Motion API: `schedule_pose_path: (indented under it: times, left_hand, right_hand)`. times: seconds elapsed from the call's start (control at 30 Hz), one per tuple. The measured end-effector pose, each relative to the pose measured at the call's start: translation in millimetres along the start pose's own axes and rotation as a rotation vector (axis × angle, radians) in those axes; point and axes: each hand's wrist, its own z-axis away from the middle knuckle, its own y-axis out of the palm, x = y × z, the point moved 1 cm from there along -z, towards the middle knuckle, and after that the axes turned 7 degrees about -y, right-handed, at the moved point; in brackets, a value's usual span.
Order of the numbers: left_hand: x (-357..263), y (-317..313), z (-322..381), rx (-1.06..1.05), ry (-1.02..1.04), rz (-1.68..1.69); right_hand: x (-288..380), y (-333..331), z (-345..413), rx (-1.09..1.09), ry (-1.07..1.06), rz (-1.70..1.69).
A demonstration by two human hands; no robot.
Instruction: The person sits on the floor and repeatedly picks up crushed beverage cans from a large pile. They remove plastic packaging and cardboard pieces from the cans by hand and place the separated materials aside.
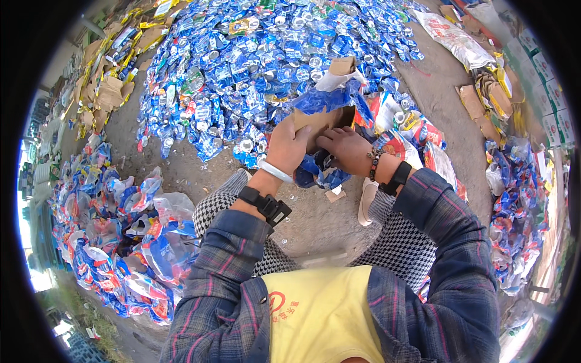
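Observation:
Between my hands is a brown cardboard piece [317, 122] with torn blue and white plastic wrap [329, 97] round its upper part. My left hand [288, 143] grips its left side, thumb on the front face. My right hand [347, 149] has its fingers curled at the right edge; whether they pinch the card or the wrap is hidden. Dark blue crumpled plastic [313, 172] hangs just below both hands. A big heap of crushed blue drink cans [254, 59] spreads over the ground beyond. Red, white and blue plastic wrappers [399, 140] lie right of my right hand.
Plastic wrappers are piled at the left [131, 236] and right [517, 218]. Flattened cardboard [106, 93] lies upper left, with more cardboard [494, 97] at the right. A white woven sack [454, 38] rests upper right, near stacked green and white cartons [547, 86]. A small cardboard scrap [335, 195] lies between my feet.

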Motion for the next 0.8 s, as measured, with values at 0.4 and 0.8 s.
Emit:
schedule_pose_path:
  times: [0.4,0.8]
  left_hand:
    - [-11,-7,5,-0.018,-0.010,-0.238]
    - [-3,-28,-5,-0.009,-0.062,-0.151]
  right_hand:
    - [8,-14,4,-0.028,-0.081,0.005]
    - [21,-70,11,-0.508,0.085,-0.079]
